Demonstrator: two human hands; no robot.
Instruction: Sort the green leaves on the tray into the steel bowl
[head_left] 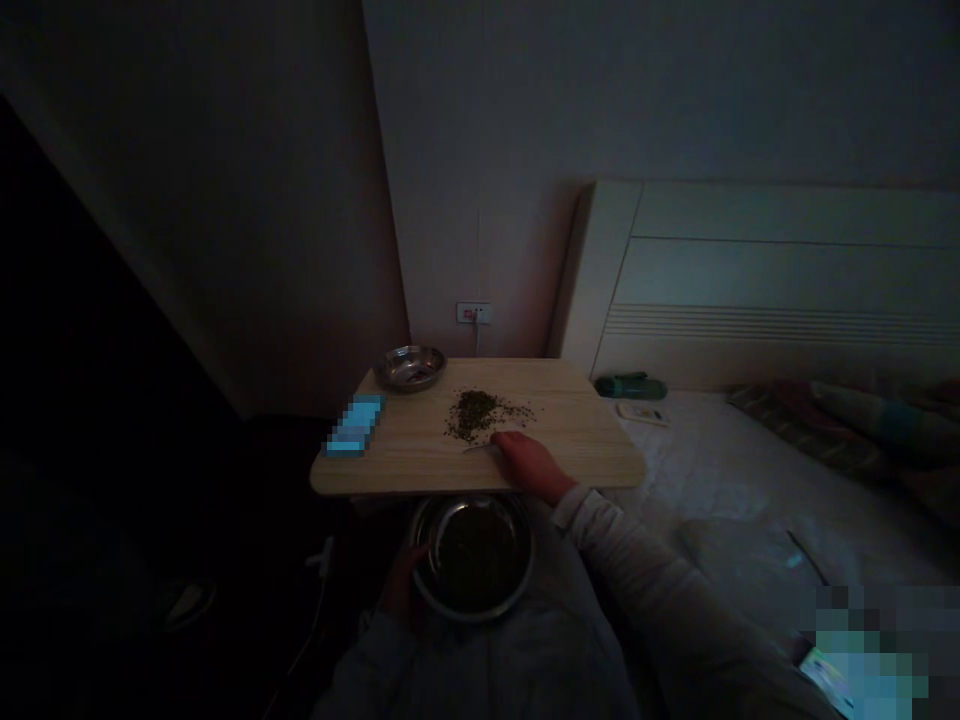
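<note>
A loose pile of small dark green grains (474, 412) lies on the small wooden table (585, 440), with stray ones scattered to its right. My right hand (529, 465) is closed at the table's front edge, just below the pile. From its fingers a thin metal utensil (480, 447) points left; its exact kind is too dim to tell. Below that edge, a steel bowl (525, 570) with a dark greenish mass inside rests at my lap. My left hand (409, 575) grips the left side of its rim, its fingers partly lost in shadow.
Another steel bowl (411, 368) stands at the table's back left corner, with a lit, blurred-out phone (355, 426) in front. To the right is a bed (697, 450) bearing a green bottle (630, 386) and a pale handset (643, 413). A socket (474, 313) sits on the wall behind.
</note>
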